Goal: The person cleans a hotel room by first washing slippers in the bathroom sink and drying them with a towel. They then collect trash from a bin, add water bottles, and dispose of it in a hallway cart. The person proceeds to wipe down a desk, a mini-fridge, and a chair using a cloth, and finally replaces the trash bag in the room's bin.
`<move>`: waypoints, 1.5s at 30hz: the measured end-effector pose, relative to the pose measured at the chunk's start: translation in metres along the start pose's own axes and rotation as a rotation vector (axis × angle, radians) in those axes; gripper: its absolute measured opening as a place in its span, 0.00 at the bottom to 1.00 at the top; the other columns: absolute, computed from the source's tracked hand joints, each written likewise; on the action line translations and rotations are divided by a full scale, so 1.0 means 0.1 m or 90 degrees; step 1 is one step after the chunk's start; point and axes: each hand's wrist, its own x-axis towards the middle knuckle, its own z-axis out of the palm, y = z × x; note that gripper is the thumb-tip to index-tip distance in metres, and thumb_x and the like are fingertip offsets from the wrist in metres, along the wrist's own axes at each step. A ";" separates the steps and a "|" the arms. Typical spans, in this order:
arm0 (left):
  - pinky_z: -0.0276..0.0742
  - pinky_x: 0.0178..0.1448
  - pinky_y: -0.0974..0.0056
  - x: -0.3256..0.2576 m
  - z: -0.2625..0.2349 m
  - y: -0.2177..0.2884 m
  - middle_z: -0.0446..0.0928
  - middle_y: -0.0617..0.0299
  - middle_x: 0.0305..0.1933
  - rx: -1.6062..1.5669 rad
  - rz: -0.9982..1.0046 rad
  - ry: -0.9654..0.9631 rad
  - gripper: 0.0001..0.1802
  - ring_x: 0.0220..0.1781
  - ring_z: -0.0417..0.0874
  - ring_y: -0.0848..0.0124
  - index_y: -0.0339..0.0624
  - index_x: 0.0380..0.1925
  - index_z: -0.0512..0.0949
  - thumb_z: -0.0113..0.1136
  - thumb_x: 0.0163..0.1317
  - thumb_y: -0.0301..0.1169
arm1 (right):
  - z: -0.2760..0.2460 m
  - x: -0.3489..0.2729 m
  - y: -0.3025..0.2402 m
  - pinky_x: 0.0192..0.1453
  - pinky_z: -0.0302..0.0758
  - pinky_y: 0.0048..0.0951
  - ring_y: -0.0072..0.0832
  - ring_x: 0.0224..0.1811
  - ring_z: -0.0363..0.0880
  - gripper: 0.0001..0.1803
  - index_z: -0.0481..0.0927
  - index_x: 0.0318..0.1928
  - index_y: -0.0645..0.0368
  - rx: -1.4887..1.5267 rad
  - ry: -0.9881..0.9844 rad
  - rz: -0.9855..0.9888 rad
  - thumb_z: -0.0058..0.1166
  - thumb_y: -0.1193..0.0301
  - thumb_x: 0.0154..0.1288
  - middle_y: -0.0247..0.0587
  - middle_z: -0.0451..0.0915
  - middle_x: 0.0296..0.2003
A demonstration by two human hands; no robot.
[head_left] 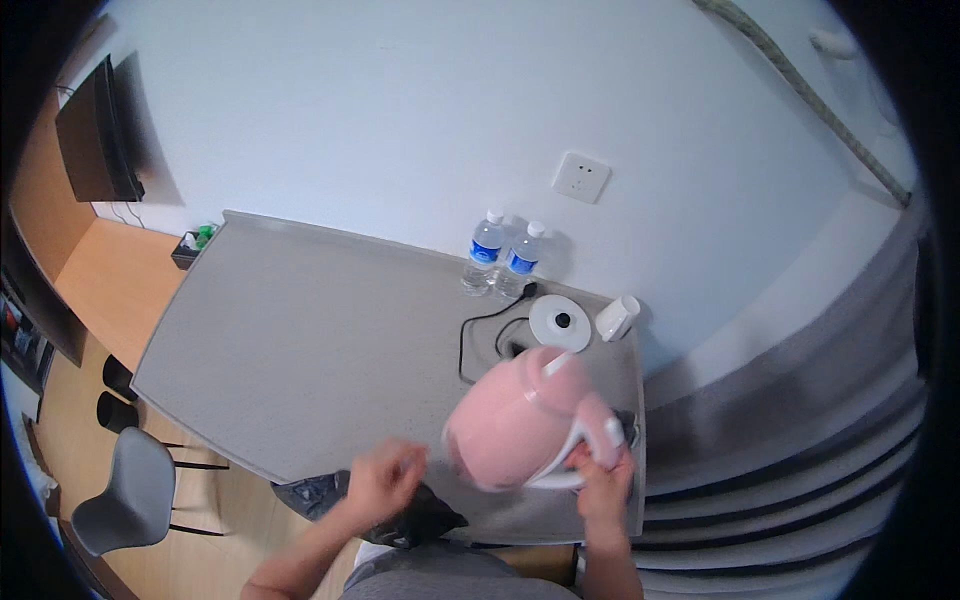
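Observation:
My right hand (603, 478) grips the white handle of a pink electric kettle (515, 420), held tilted above the grey table (300, 340) near its front right edge. The kettle's round white base (560, 323) sits further back on the table, its black cord (478, 340) looping beside it. My left hand (385, 478) hovers left of the kettle's bottom, blurred, fingers loosely curled and holding nothing that I can see. A dark object (425, 515) lies just under the left hand at the table's front edge.
Two clear water bottles (500, 256) with blue labels stand at the back by the wall, below a white socket (581, 177). A white cup (617, 318) lies beside the base. A grey chair (125, 490) stands at the lower left, a black screen (95, 130) hangs on the wall.

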 end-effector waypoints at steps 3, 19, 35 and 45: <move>0.75 0.41 0.57 0.65 0.34 -0.46 0.78 0.52 0.34 0.090 -0.080 0.009 0.12 0.36 0.80 0.57 0.42 0.37 0.79 0.55 0.57 0.36 | -0.24 0.49 -0.12 0.37 0.75 0.25 0.21 0.30 0.75 0.12 0.75 0.35 0.65 -0.038 0.068 -0.061 0.54 0.85 0.47 0.35 0.75 0.29; 0.65 0.23 0.69 2.50 1.49 -1.27 0.78 0.55 0.25 -0.319 -0.451 -0.121 0.29 0.18 0.69 0.75 0.36 0.43 0.74 0.47 0.61 0.54 | -1.12 1.63 -0.79 0.29 0.77 0.29 0.30 0.23 0.76 0.17 0.72 0.32 0.67 -0.074 0.123 -0.109 0.54 0.80 0.33 0.44 0.75 0.28; 0.57 0.21 0.78 1.77 1.11 -0.11 0.75 0.62 0.27 -0.402 -0.047 0.022 0.19 0.17 0.60 0.85 0.36 0.51 0.67 0.36 0.71 0.38 | -0.45 2.54 0.90 0.39 0.72 0.30 0.30 0.29 0.75 0.17 0.73 0.38 0.65 -0.409 0.117 -0.191 0.60 0.73 0.47 0.42 0.77 0.25; 0.73 0.34 0.62 1.56 0.86 0.25 0.76 0.54 0.30 -0.231 0.337 -0.135 0.18 0.28 0.78 0.58 0.35 0.47 0.72 0.45 0.66 0.38 | 0.04 1.85 -0.66 0.54 0.67 0.48 0.40 0.54 0.69 0.25 0.76 0.40 0.58 -0.760 -0.112 -0.604 0.68 0.65 0.38 0.46 0.62 0.57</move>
